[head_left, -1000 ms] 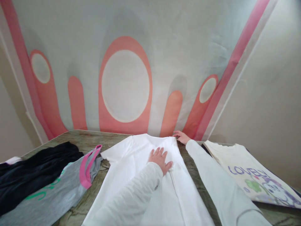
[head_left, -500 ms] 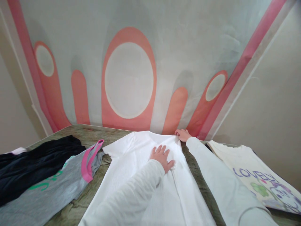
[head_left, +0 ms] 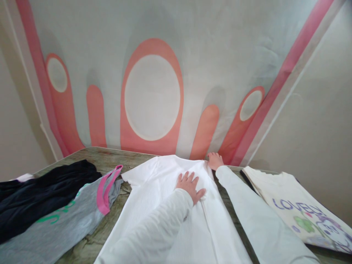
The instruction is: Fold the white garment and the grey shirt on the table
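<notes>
A white short-sleeved shirt (head_left: 154, 205) lies spread on the table, collar toward the far edge. Its left sleeve sticks out, while its right side is folded inward, with a long edge running down the front. My left hand (head_left: 190, 186) rests flat on the upper chest of the shirt, fingers spread. At the shirt's far right shoulder is my right hand (head_left: 215, 161), its fingers extended and slightly apart beside the fabric. Whether those fingertips touch the shirt is hard to see.
A grey shirt (head_left: 74, 216) with pink trim and a black garment (head_left: 52, 194) lie at the left. On the right is a folded cream shirt (head_left: 286, 190) printed "LOVELY". Behind the wooden-patterned table (head_left: 110, 156) stands a grey backdrop (head_left: 233, 44) with coral shapes.
My right hand has loosened from the shirt's shoulder and shifted slightly right, its fingers more extended. My left hand stays on the shirt. The view has tilted a little.
</notes>
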Tool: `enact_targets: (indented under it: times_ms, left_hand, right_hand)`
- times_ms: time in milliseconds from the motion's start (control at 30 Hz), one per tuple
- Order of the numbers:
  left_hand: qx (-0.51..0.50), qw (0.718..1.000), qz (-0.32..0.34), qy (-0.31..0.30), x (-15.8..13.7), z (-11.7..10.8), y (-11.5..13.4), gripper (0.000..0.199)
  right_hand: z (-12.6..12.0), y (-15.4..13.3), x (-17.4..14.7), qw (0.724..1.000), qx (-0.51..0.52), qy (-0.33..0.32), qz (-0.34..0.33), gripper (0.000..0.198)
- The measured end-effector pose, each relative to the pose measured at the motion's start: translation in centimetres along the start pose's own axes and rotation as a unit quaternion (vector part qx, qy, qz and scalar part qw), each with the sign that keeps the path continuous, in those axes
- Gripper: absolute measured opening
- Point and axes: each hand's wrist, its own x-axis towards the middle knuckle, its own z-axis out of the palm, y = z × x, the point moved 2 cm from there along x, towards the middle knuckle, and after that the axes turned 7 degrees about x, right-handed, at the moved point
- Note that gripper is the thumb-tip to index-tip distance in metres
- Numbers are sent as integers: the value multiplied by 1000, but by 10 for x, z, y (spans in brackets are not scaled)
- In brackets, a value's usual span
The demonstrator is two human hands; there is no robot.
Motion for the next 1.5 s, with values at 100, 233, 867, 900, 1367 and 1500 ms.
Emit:
enact_targets:
  times_ms: [100, 233, 867, 900, 1367, 1500]
  left_hand:
    - [0, 1000, 0, 9, 0, 1, 1, 66]
    - [5, 1000, -2, 25, -1, 1, 2, 65]
    - [-42, 984, 168, 29, -3, -10, 13, 38]
    - [-43, 985, 165, 30, -1, -9, 13, 38]
    - [-36, 987, 149, 42, 7, 5, 12, 41]
    - [-47, 985, 160, 42, 8, 5, 11, 41]
  right_hand:
    - [-6, -4, -16, 1000, 20, 9, -20, 38]
    - [-1, -22, -48, 994, 44, -5, -95, 41]
    - [2, -17, -107, 991, 113, -38, -59, 49]
    - [-2, -16, -119, 989, 122, -40, -73, 49]
    - [-45, -18, -228, 982, 108, -131, -83, 63]
    - [-57, -41, -250, 975, 127, -113, -144, 61]
